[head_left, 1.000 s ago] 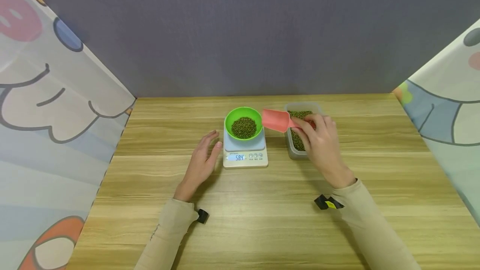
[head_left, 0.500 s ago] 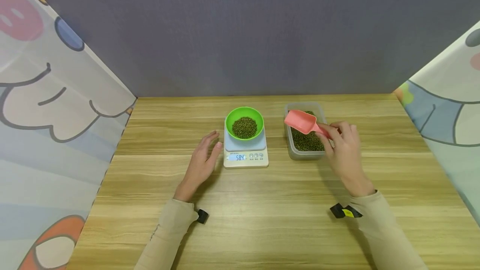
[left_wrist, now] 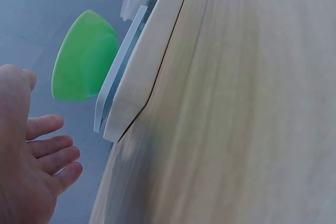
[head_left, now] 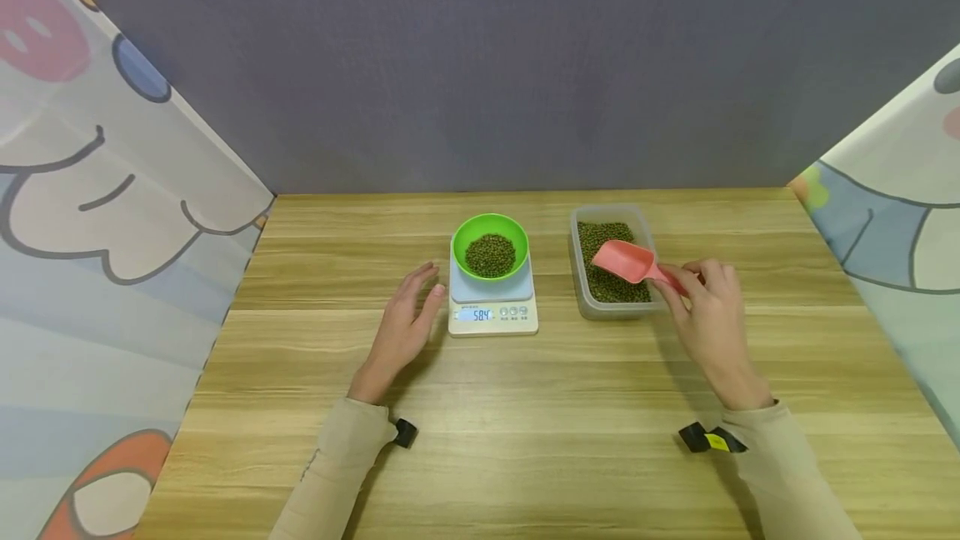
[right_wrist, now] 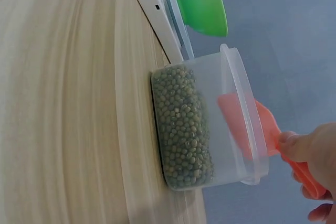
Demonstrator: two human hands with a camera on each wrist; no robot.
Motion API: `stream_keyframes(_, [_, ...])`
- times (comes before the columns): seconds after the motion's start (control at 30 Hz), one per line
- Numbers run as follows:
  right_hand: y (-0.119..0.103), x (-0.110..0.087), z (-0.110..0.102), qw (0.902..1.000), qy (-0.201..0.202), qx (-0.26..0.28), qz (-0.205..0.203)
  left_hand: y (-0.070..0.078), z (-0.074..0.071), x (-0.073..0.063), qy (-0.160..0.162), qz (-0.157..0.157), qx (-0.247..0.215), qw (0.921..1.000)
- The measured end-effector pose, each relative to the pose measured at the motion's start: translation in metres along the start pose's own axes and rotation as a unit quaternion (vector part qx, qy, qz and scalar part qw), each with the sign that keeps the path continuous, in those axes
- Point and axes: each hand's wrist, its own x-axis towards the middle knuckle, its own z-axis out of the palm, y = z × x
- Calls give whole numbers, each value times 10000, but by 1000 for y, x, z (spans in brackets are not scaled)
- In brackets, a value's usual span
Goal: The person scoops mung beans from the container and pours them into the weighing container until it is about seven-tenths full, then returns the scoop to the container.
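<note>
Pink scoop (head_left: 626, 261), pinched in right hand (head_left: 708, 315), has moved from green bowl (head_left: 487, 225)'s side into bean container (head_left: 613, 309).
Container sits at scale (head_left: 492, 291)'s three o'clock; relaxed left hand (head_left: 405, 323) stays just beside scale, at eight.

The coral-pink scoop (head_left: 624, 260) looks like smooth plastic with a slight sheen. The rounded bright-green bowl (left_wrist: 86, 59) is smooth plastic, and the clear rectangular tub (right_wrist: 212, 83) is translucent, faintly frosted plastic. The small round green beans (head_left: 491, 257) look smooth-skinned. The flat white digital scale (head_left: 493, 327) appears plastic; the pale-brown counter (head_left: 540, 440) has a satin wood-grain surface; the beige sleeves (head_left: 330, 452) are matt cloth
</note>
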Motion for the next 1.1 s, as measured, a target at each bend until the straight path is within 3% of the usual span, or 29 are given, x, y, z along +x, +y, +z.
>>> stream_keyframes(0.6, [-8,0,-14,9939,-1024,-412,-59,1,-3,1,19,18,-17,10000])
stream_keyframes(1.1, [-14,6,-2,9927,-1028,-586,221,4,-1,1,10,17,-39,10000])
